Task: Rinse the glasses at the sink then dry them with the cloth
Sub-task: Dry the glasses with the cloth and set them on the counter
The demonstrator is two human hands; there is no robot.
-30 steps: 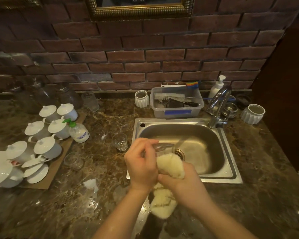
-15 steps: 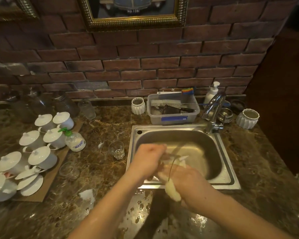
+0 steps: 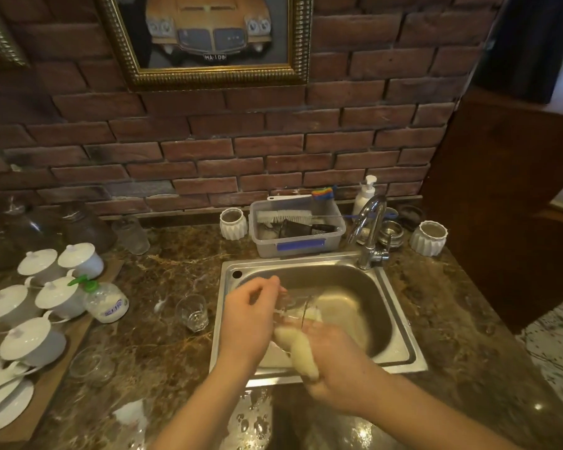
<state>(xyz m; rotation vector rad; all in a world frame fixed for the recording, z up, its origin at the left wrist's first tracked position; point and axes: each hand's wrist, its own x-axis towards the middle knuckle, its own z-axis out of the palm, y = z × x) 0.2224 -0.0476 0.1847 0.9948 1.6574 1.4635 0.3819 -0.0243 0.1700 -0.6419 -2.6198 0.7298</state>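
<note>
Over the front left of the steel sink (image 3: 400,323), my left hand (image 3: 247,323) grips a clear glass (image 3: 293,306) tipped on its side. My right hand (image 3: 335,368) holds a pale yellow cloth (image 3: 301,352) pressed against the glass's mouth; part of the cloth is hidden in my fist. A second small glass (image 3: 192,311) stands upright on the counter left of the sink. Another clear glass (image 3: 91,367) sits low on the counter near the cups.
A chrome tap (image 3: 369,235) rises at the sink's back right. Behind the sink stands a plastic tub (image 3: 298,245) with brushes, a soap pump (image 3: 364,193) and white ribbed pots (image 3: 428,238). Lidded white cups (image 3: 26,339) and a small bottle (image 3: 106,302) fill the left counter.
The view tilted up toward the wall. The glass turned more on its side and the cloth went from draped above my right hand to pushed at the glass's mouth.
</note>
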